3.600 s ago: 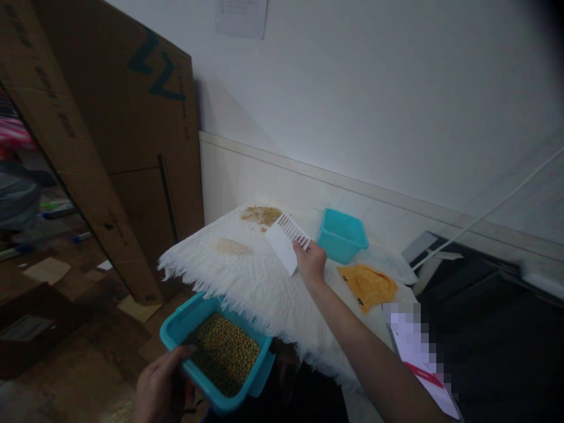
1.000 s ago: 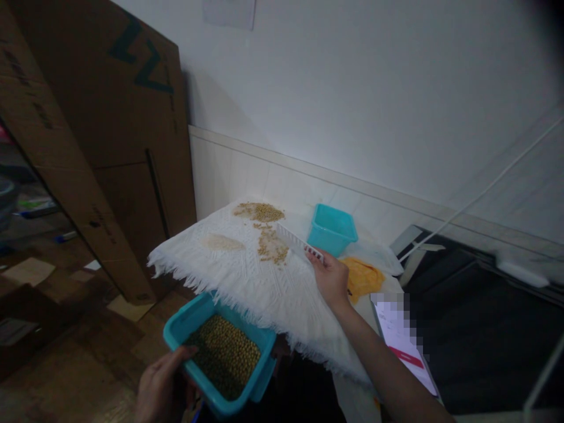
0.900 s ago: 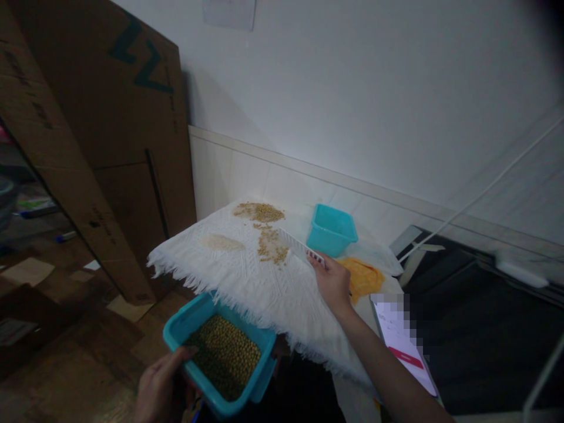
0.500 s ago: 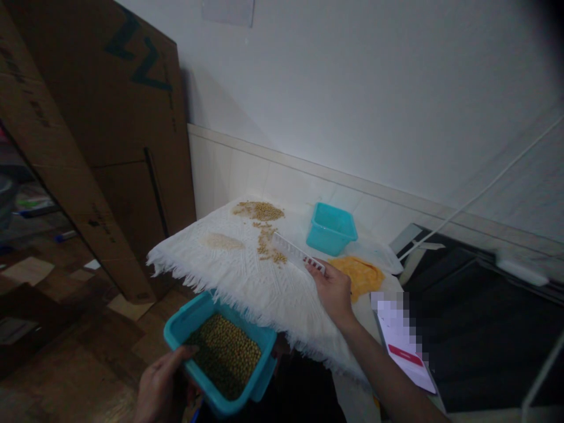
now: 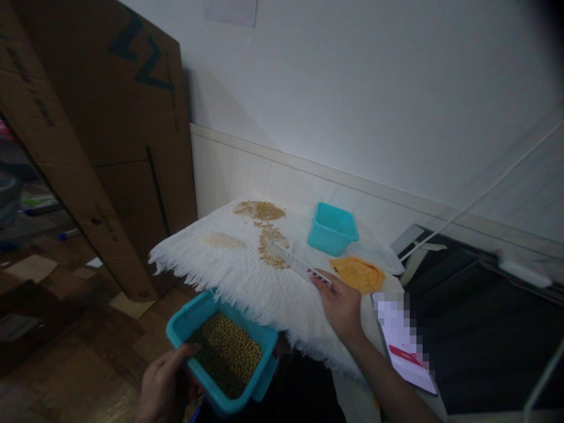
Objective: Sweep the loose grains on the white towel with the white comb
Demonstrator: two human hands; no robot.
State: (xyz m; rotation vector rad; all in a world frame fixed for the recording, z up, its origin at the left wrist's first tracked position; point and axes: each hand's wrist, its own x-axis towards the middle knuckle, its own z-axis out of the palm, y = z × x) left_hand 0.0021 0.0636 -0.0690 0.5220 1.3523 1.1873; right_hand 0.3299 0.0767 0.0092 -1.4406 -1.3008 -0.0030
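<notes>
My left hand [image 5: 164, 379] grips the near left rim of a teal plastic tub [image 5: 177, 324], its thumb over the edge. Yellow soybeans [image 5: 235, 341] and dark green beans [image 5: 215, 365] lie side by side in the tub, below the table's fringed edge. In my right hand [image 5: 339, 302] is a thin white strip [image 5: 297, 263] with dark red marks, pinched at its near end. The strip's far end stands at the right side of a loose patch of soybeans [image 5: 274, 258] on the white cloth [image 5: 247, 288]. Farther back lies another soybean pile [image 5: 267, 210].
A pale grain pile [image 5: 224, 240] lies left on the cloth. A second teal tub [image 5: 332, 232] stands near the wall, with a yellow cloth [image 5: 359, 274] before it. A phone [image 5: 403, 343] lies at the right edge. A tall cardboard box [image 5: 132, 117] stands left.
My right hand and the white strip have shifted slightly right and toward me. The middle soybean patch is more spread out. My left hand still holds the tub in nearly the same place.
</notes>
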